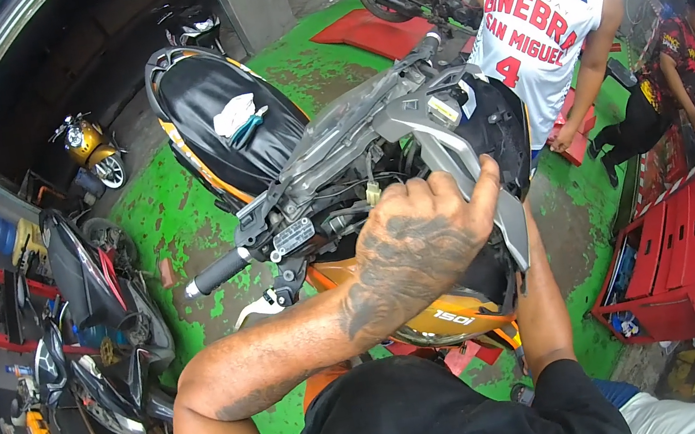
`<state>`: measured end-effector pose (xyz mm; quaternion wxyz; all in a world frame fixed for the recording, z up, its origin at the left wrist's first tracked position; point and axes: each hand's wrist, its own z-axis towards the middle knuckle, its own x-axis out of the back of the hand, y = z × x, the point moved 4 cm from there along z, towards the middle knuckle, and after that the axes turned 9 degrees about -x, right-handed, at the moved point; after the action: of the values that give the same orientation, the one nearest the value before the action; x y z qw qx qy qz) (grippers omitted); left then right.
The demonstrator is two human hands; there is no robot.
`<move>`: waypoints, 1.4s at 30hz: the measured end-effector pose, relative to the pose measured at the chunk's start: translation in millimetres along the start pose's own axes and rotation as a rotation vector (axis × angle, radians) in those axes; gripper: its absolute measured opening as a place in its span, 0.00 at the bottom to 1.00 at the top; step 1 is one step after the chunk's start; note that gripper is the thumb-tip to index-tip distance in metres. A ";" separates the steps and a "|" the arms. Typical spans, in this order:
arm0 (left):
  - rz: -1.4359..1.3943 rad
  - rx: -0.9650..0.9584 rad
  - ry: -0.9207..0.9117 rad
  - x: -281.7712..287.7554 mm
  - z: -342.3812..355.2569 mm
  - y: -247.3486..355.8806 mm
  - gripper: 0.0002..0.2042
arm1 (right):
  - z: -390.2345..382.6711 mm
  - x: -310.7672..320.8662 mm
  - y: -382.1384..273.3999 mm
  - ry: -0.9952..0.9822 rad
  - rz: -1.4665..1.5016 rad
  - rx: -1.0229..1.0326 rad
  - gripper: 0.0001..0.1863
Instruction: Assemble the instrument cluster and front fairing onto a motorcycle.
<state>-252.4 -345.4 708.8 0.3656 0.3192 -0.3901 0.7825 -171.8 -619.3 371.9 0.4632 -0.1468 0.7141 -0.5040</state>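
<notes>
In front of me is an orange and black scooter with its handlebar cover taken apart. My left hand (pixel 422 241), tattooed on its back, reaches across it with fingers curled over a grey front panel (pixel 512 230). My right forearm (pixel 541 304) goes up behind that panel, and the hand itself is hidden. Wires and a pale connector (pixel 373 192) show in the opening beyond my left hand. On the left are the black handlebar grip (pixel 222 271), a silver fluid reservoir (pixel 292 238) and a white brake lever (pixel 259 309).
A white cloth (pixel 239 117) lies on the black seat (pixel 262 153). One person (pixel 550 23) stands close at the far right, another (pixel 668 81) farther off. A red tool cabinet (pixel 666 254) stands right. Parked scooters (pixel 89 281) line the left side of the worn green floor (pixel 156 213).
</notes>
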 end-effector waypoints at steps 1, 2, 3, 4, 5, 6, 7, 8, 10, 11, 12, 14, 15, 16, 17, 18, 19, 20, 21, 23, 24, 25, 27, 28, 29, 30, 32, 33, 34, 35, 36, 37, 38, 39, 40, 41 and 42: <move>-0.017 -0.019 0.006 2.4 2.7 -1.4 0.20 | -2.0 4.4 -7.3 0.032 0.008 0.020 0.28; -0.026 -0.025 0.015 3.0 5.7 0.2 0.20 | -4.1 8.2 -14.4 0.041 0.004 0.029 0.28; -0.023 -0.030 0.018 3.1 8.7 2.1 0.20 | -14.3 12.9 -15.5 0.044 -0.004 0.000 0.28; -0.018 -0.041 0.021 3.5 11.2 2.2 0.19 | -13.8 9.5 -26.0 0.049 -0.006 -0.025 0.28; -0.015 -0.043 0.019 5.8 11.8 2.8 0.19 | -33.6 11.8 -30.2 0.041 -0.004 -0.063 0.28; 0.060 -0.067 -0.008 7.6 15.1 7.4 0.20 | -38.5 -2.6 -24.3 0.032 -0.003 -0.102 0.28; 0.131 -0.088 -0.031 7.8 19.8 14.5 0.20 | -45.2 -5.8 -30.4 0.024 -0.007 -0.138 0.29; 0.133 -0.083 -0.024 6.0 24.8 19.1 0.19 | -41.6 -5.6 -40.5 0.008 -0.010 -0.174 0.29; 0.168 -0.075 -0.040 5.8 26.2 18.9 0.19 | -57.4 -8.7 -56.1 -0.010 -0.020 -0.241 0.30; 0.194 -0.071 -0.056 5.0 28.6 17.7 0.19 | -41.9 -29.7 -62.1 -0.010 -0.026 -0.272 0.30; 0.169 -0.078 -0.028 8.8 29.6 10.0 0.19 | -44.9 -33.5 -77.7 0.001 -0.033 -0.288 0.30; 0.124 -0.038 -0.055 12.2 17.9 -15.5 0.21 | -53.3 -55.1 -80.4 -0.021 -0.032 -0.368 0.31; 0.108 -0.023 -0.059 12.6 13.0 -28.4 0.21 | -64.4 -66.5 -81.0 -0.018 -0.033 -0.403 0.32; 0.079 -0.022 -0.053 12.4 8.5 -40.7 0.22 | -70.4 -71.7 -84.7 -0.018 -0.035 -0.439 0.32; 0.053 -0.022 -0.042 13.4 5.9 -52.3 0.23 | -83.4 -93.2 -97.1 -0.053 -0.028 -0.356 0.33; 0.000 -0.029 -0.026 12.3 2.3 -63.2 0.24 | -81.9 -92.9 -87.5 -0.064 0.044 -0.367 0.33; -0.013 -0.051 -0.037 11.4 0.4 -71.3 0.25 | -78.7 -90.7 -80.4 -0.075 0.116 -0.374 0.33; -0.015 -0.045 -0.023 7.4 -3.2 -79.8 0.25 | -83.0 -98.3 -87.7 -0.015 0.125 -0.338 0.34; -0.018 -0.040 -0.009 3.6 -6.1 -88.0 0.25 | -74.6 -91.2 -80.4 -0.048 0.157 -0.334 0.33; -0.037 0.012 -0.074 -3.4 -11.2 -106.6 0.23 | -84.0 -107.4 -93.5 -0.028 0.192 -0.184 0.27; -0.067 0.035 -0.065 -5.6 -11.0 -114.8 0.23 | -81.2 -108.4 -99.4 -0.061 0.154 -0.176 0.25; -0.097 0.059 -0.060 -6.4 -9.4 -122.0 0.22 | -83.9 -112.4 -108.0 -0.051 0.158 -0.177 0.25; -0.218 0.106 -0.110 -5.1 -8.9 -136.2 0.24 | -91.8 -128.2 -122.9 -0.080 0.111 -0.245 0.26; -0.216 0.123 -0.147 -3.6 -8.1 -139.2 0.25 | -92.1 -131.7 -122.4 -0.032 0.067 -0.247 0.26; -0.227 0.126 -0.175 -5.2 -1.4 -138.2 0.25 | -92.8 -130.2 -122.1 -0.023 0.062 -0.187 0.26; -0.272 0.143 -0.178 -3.0 6.0 -134.7 0.26 | -86.4 -122.0 -111.9 0.000 0.075 -0.186 0.25; -0.326 0.016 -0.053 -3.3 14.6 -121.2 0.29 | -71.9 -111.7 -95.9 -0.009 0.058 -0.150 0.23; -0.360 -0.028 -0.064 -5.4 17.4 -118.0 0.28 | -67.9 -106.9 -95.2 -0.035 0.012 -0.153 0.21; -0.317 -0.092 -0.115 -10.5 15.6 -118.9 0.26 | -64.6 -106.7 -92.2 -0.071 0.025 -0.179 0.25; -0.336 -0.054 -0.149 -8.4 17.3 -116.9 0.24 | -59.2 -103.4 -92.2 -0.097 0.039 -0.200 0.29; -0.394 0.014 -0.171 -8.1 19.1 -120.5 0.21 | -51.1 -97.2 -90.2 -0.007 -0.095 -0.260 0.25; -0.458 0.088 -0.200 -15.2 15.9 -128.0 0.18 | -57.4 -104.8 -95.3 -0.057 -0.009 -0.268 0.28; -0.511 0.133 -0.182 -15.6 14.8 -133.2 0.16 | -53.9 -110.0 -96.7 -0.094 0.123 -0.283 0.29; -0.566 0.179 -0.167 -17.9 13.6 -138.0 0.15 | -47.3 -111.0 -96.1 -0.129 0.254 -0.295 0.30; -0.516 0.152 -0.180 -22.6 17.1 -136.4 0.14 | -29.5 -97.0 -87.6 -0.156 0.267 -0.327 0.30; -0.447 0.132 -0.194 -21.0 18.8 -135.8 0.13 | -6.8 -87.5 -75.1 -0.203 0.290 -0.363 0.31; -0.418 0.105 -0.198 -23.6 15.7 -137.8 0.14 | 12.9 -82.9 -71.5 -0.228 0.274 -0.241 0.31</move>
<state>-123.4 -307.3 750.0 0.4625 0.4866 -0.3083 0.6741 -136.0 -602.8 474.9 0.5842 -0.1589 0.7254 -0.3275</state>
